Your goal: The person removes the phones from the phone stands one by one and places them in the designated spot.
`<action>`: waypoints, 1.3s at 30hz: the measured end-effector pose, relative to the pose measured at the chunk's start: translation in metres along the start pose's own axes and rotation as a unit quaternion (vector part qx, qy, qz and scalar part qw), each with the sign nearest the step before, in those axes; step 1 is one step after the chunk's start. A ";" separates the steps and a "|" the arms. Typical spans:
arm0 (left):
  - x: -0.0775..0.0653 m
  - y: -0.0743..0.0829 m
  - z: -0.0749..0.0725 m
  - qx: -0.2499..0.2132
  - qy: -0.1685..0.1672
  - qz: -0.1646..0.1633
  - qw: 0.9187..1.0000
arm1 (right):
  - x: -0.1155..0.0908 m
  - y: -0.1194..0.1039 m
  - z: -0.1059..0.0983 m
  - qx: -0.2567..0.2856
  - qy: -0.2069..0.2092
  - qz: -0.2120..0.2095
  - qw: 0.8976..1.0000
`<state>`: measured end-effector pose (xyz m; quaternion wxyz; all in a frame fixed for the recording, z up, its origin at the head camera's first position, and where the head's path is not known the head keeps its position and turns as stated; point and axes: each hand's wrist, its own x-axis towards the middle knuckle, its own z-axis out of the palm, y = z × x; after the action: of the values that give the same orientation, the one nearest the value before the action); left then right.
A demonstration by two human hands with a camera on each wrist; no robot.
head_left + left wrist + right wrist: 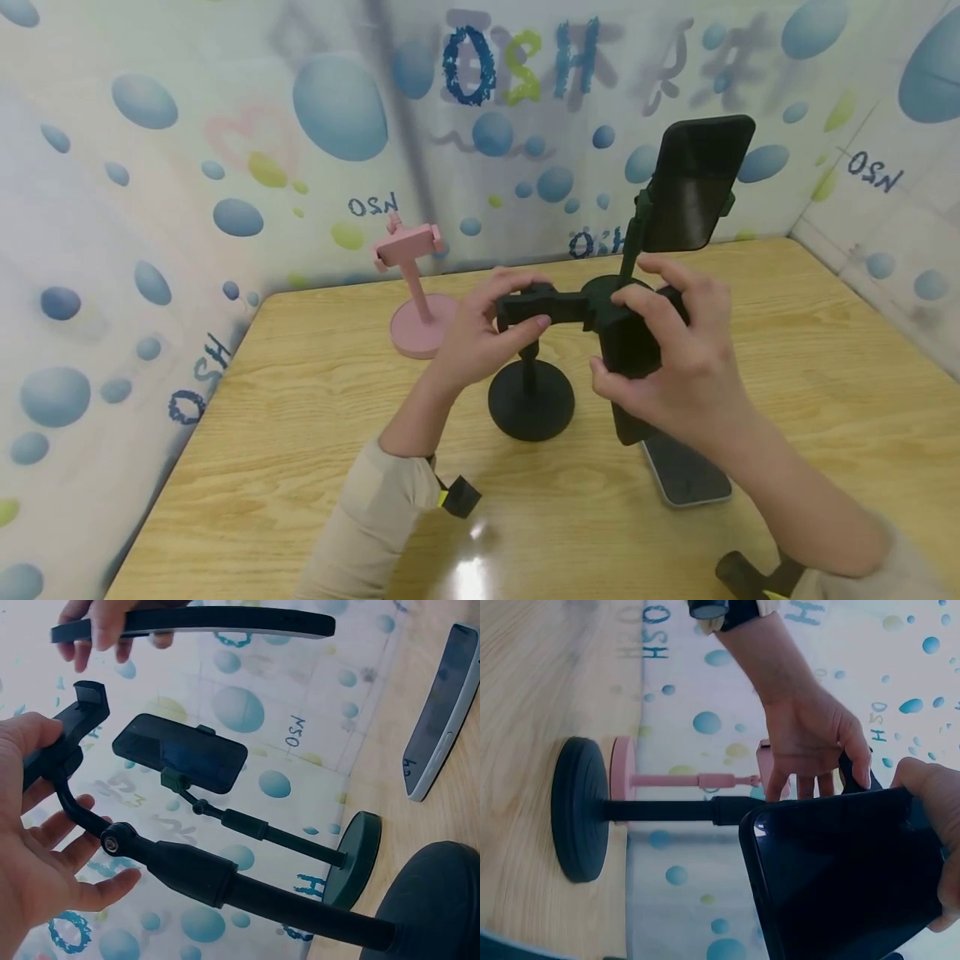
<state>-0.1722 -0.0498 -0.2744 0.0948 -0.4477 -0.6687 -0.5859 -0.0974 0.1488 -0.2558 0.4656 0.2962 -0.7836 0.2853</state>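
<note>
My left hand (480, 333) grips the clamp (543, 307) at the top of a black phone stand, thumb on its near side. The stand's round base (531, 412) rests on the table, and its neck bends up to the clamp in the left wrist view. A black phone (840, 874) is pinched between the thumb and fingers of my right hand (690, 354). In the left wrist view this phone (225, 622) is apart from the clamp, across a small gap. No phone sits in the clamp.
Behind the hands, a dark green stand (356, 859) holds another phone (697, 183) upright. A pink phone stand (423, 325) with a bare clamp is at the back left. One more phone (686, 475) lies on the wooden table (300, 458). A patterned curtain (225, 125) hangs behind.
</note>
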 end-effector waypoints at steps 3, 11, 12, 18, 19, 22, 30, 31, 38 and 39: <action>0.001 0.002 -0.001 0.012 -0.008 0.001 1.000 | -0.002 0.004 -0.003 -0.008 -0.003 0.003 1.000; 0.001 0.010 -0.003 0.052 -0.026 -0.035 0.998 | -0.011 0.016 -0.012 -0.029 -0.021 0.015 0.999; 0.001 0.010 -0.003 0.049 -0.028 -0.038 0.998 | -0.012 0.018 -0.013 -0.033 -0.024 0.017 0.999; 0.001 0.014 -0.003 0.056 -0.032 -0.058 0.996 | -0.020 0.028 -0.016 -0.046 -0.037 0.027 0.998; 0.001 0.015 -0.003 0.060 -0.032 -0.063 0.996 | -0.022 0.030 -0.016 -0.049 -0.038 0.028 0.998; 0.002 0.017 -0.003 0.073 -0.032 -0.071 0.994 | -0.027 0.034 -0.017 -0.054 -0.042 0.032 0.997; 0.003 0.015 -0.003 0.076 -0.038 -0.050 0.995 | -0.034 0.041 -0.022 -0.066 -0.072 0.063 0.993; 0.004 0.015 -0.003 0.074 -0.039 -0.045 0.995 | -0.035 0.042 -0.022 -0.066 -0.072 0.065 0.993; 0.011 0.005 -0.004 0.062 -0.032 0.006 0.998 | -0.044 0.057 -0.026 -0.070 -0.086 0.093 0.989; 0.014 0.003 -0.004 0.067 -0.026 0.017 0.997 | -0.046 0.060 -0.026 -0.069 -0.093 0.099 0.988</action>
<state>-0.1800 -0.0471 -0.2619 0.1168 -0.4671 -0.7008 -0.5264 -0.1085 0.2167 -0.2966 0.3797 0.2090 -0.8667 0.2467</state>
